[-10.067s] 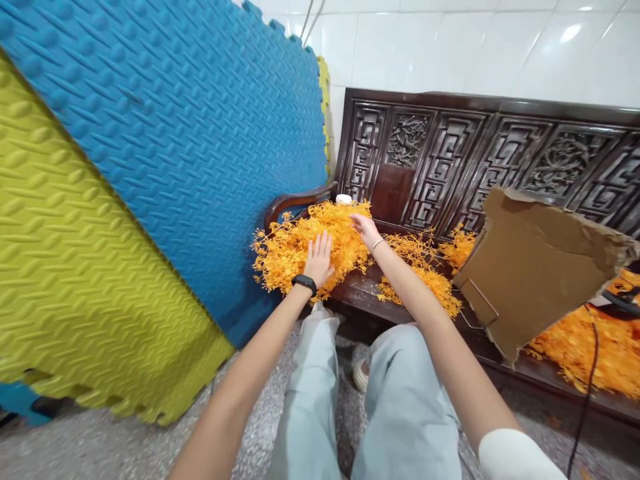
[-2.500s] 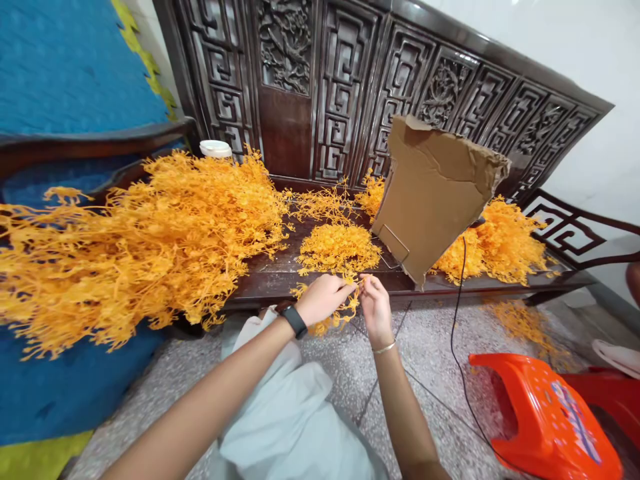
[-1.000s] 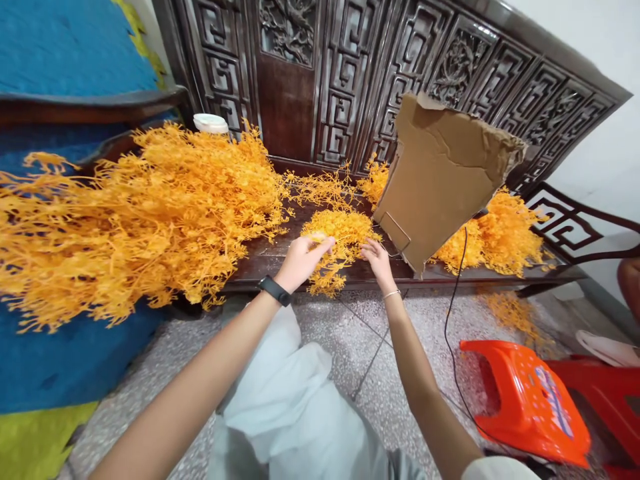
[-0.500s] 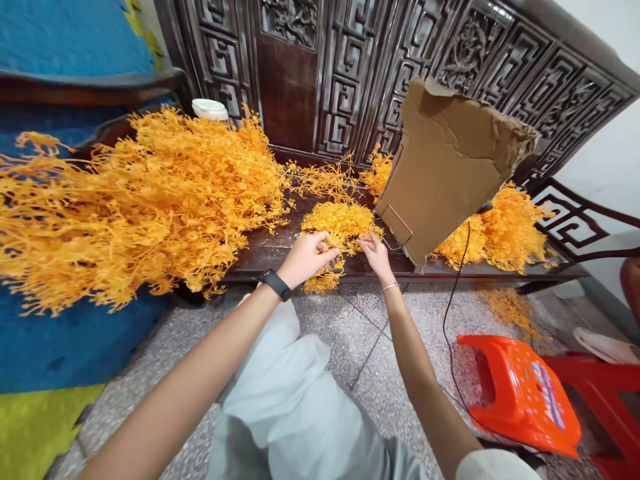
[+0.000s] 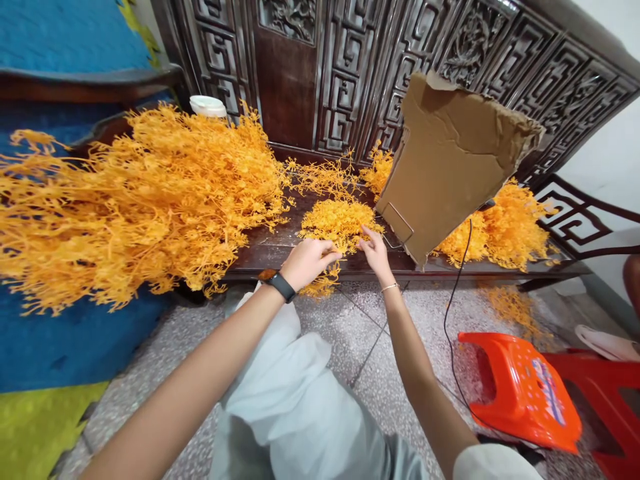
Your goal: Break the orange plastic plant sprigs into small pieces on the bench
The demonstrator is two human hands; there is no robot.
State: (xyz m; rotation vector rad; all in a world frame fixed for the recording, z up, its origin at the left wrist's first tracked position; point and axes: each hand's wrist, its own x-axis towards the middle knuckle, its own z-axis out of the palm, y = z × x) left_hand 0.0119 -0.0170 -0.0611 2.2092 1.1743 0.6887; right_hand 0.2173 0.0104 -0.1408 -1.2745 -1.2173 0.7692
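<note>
My left hand (image 5: 311, 262), with a dark watch on its wrist, is closed with thumb and forefinger together. An orange artificial plant sprig (image 5: 321, 285) hangs under its fingers, over the bench's front edge; the stem in the grip is mostly hidden. To the right, my right hand (image 5: 374, 252) has its thumb and forefinger a little apart, and nothing clear shows between them. Just beyond both hands lies a small heap of yellow-orange plastic sprigs (image 5: 340, 217) on the dark wooden bench (image 5: 270, 257).
A large pile of orange sprigs (image 5: 165, 200) fills the bench's left side. A torn cardboard box (image 5: 450, 160) stands right of my hands, with more orange sprigs (image 5: 515, 227) behind it. A black cord (image 5: 453, 320) runs down to the floor near an orange-red plastic stool (image 5: 525, 387).
My left hand has shifted slightly down towards me, turning its back up, and the hanging sprig has moved a little with it. My right thumb and forefinger have parted from a pinch.
</note>
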